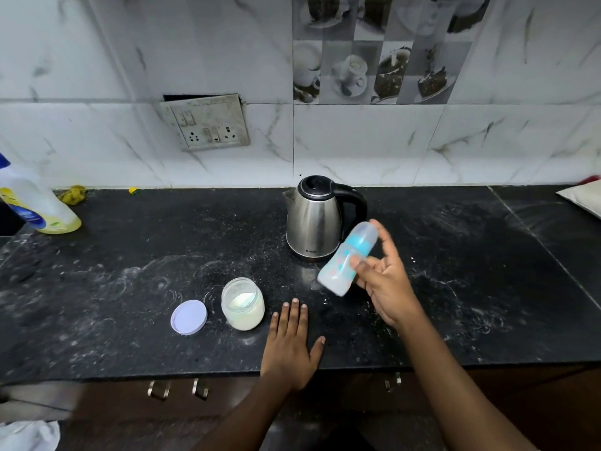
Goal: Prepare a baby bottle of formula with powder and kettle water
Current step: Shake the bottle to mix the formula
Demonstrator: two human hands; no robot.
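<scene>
Right hand gripped the bottle above the counter, just in front of the kettle — long axis tilted, cap end up and far-right, base near-left. Left hand lay flat on the counter, holding nothing — nearer the open jar.

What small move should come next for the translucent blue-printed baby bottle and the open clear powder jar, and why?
Probably the left hand, flat on the black counter beside the open clear jar of white powder, should take the round lilac lid and close the jar. The right hand holds the translucent blue-printed baby bottle tilted with its cap on, so scooping looks finished.
</scene>
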